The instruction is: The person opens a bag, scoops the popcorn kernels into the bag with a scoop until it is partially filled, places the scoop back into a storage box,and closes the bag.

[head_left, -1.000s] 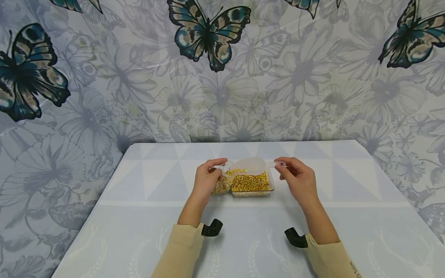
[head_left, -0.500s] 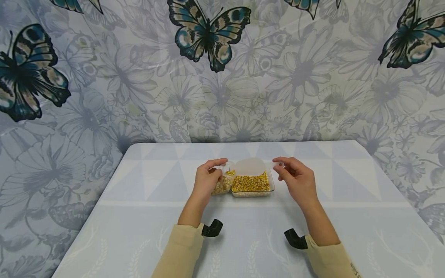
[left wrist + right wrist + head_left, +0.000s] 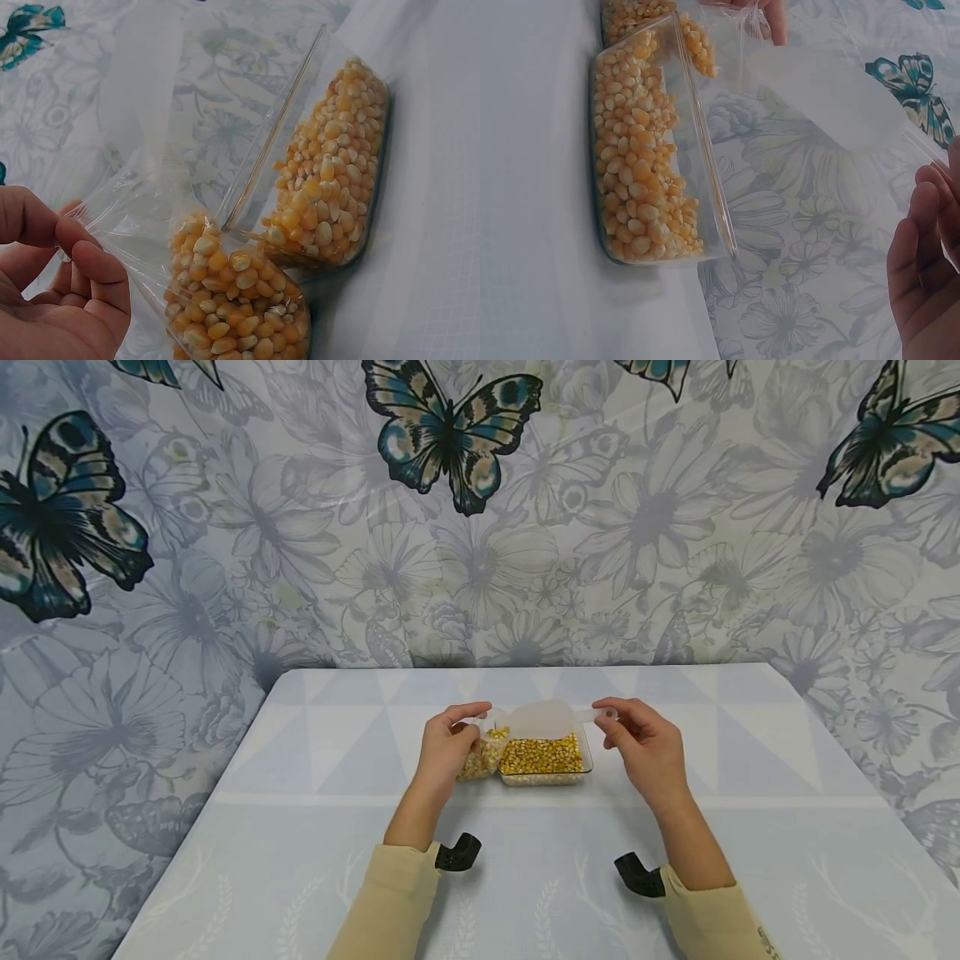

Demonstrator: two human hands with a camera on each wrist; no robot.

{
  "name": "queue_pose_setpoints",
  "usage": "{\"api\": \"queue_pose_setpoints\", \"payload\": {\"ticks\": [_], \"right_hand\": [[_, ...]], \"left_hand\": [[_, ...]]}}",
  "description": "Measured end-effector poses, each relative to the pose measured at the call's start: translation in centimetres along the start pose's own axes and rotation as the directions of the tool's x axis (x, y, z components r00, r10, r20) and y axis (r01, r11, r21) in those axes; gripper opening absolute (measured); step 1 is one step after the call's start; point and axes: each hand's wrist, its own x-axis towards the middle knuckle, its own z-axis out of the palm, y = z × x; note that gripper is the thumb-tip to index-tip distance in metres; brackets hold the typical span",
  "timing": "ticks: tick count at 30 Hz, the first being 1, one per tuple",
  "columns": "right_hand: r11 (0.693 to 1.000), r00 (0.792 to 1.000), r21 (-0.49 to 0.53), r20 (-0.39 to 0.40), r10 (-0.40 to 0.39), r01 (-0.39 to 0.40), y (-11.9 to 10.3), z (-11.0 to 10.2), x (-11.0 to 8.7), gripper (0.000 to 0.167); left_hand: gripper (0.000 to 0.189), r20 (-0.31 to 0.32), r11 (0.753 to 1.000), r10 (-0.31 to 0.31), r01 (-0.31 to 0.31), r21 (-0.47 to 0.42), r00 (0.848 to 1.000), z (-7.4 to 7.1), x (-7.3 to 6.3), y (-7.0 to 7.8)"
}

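In the head view my left hand (image 3: 448, 743) pinches the top edge of a clear plastic bag (image 3: 480, 762) partly filled with corn kernels (image 3: 232, 300). The bag's mouth stands spread upward, seen in the left wrist view. My right hand (image 3: 647, 743) holds the handle of a whitish translucent scoop (image 3: 543, 719) between thumb and fingers. Its bowl is tilted toward the bag's mouth, above the rear of a glass container (image 3: 709, 150). Yellow corn kernels (image 3: 542, 756) fill much of that container, which sits right beside the bag. The scoop's inside is hidden in the wrist views.
A pale patterned cloth covers the table (image 3: 555, 877), whose far edge lies behind the container. Beyond it hangs a floral backdrop (image 3: 645, 518) with butterflies. Black curved pieces (image 3: 639, 875) stick out at both sleeve cuffs.
Kernels that showed at the scoop's lip a second ago are gone from there, with a few visible at the bag's mouth. The scoop shifted slightly left, then back right. The left hand stayed put.
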Motion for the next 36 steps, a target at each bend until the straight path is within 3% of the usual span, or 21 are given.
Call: {"api": "queue_pose_setpoints", "payload": {"ticks": [8, 21, 36], "right_hand": [[0.997, 0.999, 0.074, -0.045, -0.009, 0.012, 1.0, -0.8, 0.4, 0.015], [0.991, 0.993, 0.108, -0.082, 0.083, -0.074, 2.2, -1.6, 0.6, 0.018], [0.977, 0.977, 0.047, 0.053, 0.207, -0.210, 5.0, -0.8, 0.4, 0.026]], "left_hand": [[0.042, 0.002, 1.000, -0.003, 0.003, -0.001, 1.000, -0.1, 0.0, 0.0], [0.041, -0.001, 1.000, -0.007, 0.007, -0.002, 1.000, -0.1, 0.0, 0.0], [0.041, -0.005, 1.000, -0.006, 0.006, 0.010, 1.000, -0.1, 0.0, 0.0]]}}
